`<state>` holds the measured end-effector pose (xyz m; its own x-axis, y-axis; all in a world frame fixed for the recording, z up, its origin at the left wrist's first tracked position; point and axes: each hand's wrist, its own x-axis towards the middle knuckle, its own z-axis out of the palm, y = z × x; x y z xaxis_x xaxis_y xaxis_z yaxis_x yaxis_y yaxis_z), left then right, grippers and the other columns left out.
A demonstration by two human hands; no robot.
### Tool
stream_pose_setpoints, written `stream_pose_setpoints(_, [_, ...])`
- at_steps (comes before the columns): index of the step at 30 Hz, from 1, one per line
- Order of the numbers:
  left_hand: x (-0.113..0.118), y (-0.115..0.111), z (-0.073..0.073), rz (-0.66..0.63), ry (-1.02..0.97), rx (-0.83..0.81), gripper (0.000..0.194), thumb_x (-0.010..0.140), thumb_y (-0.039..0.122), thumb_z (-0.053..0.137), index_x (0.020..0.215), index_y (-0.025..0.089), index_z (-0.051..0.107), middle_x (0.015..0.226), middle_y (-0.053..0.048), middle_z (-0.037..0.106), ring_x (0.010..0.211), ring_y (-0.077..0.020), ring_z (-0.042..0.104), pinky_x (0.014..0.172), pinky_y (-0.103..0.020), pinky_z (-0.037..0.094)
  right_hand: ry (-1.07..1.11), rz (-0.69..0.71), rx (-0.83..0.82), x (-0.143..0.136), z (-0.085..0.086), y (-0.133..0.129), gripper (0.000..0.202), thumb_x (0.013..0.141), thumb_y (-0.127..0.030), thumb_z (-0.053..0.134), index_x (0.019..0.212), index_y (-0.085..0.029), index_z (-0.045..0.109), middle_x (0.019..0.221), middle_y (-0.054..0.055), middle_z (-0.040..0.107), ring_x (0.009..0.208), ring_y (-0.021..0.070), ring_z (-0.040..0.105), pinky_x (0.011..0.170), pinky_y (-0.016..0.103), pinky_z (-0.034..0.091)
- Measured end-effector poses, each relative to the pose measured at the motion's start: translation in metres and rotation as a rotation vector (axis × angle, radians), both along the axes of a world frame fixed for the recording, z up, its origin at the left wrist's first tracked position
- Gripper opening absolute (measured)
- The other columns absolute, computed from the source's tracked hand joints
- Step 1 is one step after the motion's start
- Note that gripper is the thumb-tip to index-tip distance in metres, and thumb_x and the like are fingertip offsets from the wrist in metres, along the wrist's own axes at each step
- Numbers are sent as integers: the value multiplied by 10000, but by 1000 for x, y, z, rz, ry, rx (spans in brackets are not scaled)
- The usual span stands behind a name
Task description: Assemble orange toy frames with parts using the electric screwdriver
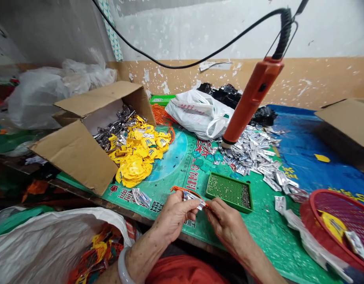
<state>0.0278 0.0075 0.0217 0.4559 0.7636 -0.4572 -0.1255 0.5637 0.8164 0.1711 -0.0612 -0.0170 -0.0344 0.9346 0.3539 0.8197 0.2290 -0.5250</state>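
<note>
Both of my hands meet over the near edge of the green-covered table. Between them is a thin orange plastic part (187,189) with a shiny silver piece (195,198) lying against it. My left hand (175,213) is closed, thumb on the silver piece. My right hand (223,219) pinches the orange part's right end; its fingertips are partly hidden. Just beyond the right hand is a green perforated tray (229,189) with small screws gathered at its right end. An orange electric screwdriver (252,100) hangs above the table by a coiled cord, touched by neither hand.
Left, an open cardboard box (78,154) spills dark silver parts beside yellow plastic parts (137,165). Silver pieces (252,152) lie heaped behind the tray, near a white plastic bag (199,110). A red basket (310,221) stands right; a large sack (51,244) of orange and yellow parts sits lower left.
</note>
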Motion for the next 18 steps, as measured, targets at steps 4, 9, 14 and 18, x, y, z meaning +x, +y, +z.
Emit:
stream_pose_setpoints(4, [-2, 1, 2, -36, 49, 54, 257, 619, 242, 734, 768, 118, 566, 611, 30, 574, 471, -49, 458, 442, -171, 360, 22, 4, -8, -2, 0, 3, 244, 929, -205, 401, 786, -184, 597, 685, 28, 550, 557, 125, 563, 509, 215, 441])
stream_pose_setpoints(9, [-4, 1, 2, -67, 58, 176, 231, 630, 203, 708, 792, 126, 562, 595, 47, 545, 472, -60, 449, 448, -190, 363, 57, 46, 7, 0, 0, 3, 202, 924, -180, 410, 849, -191, 597, 727, 35, 575, 584, 127, 599, 537, 212, 489])
stream_pose_setpoints(14, [-8, 4, 5, -129, 44, 180, 239, 564, 122, 683, 776, 136, 572, 606, 42, 562, 471, -67, 461, 438, -195, 360, 65, 136, 184, 8, 1, 7, 197, 895, -177, 461, 1037, -226, 588, 815, 37, 626, 674, 126, 661, 572, 182, 538])
stream_pose_setpoints(18, [-15, 5, 10, -167, -1, 200, 229, 562, 123, 698, 761, 142, 585, 607, 42, 561, 473, -67, 459, 443, -193, 357, -3, 107, 320, 6, 5, 9, 235, 879, -195, 469, 1075, -217, 596, 855, 60, 647, 689, 141, 685, 574, 183, 560])
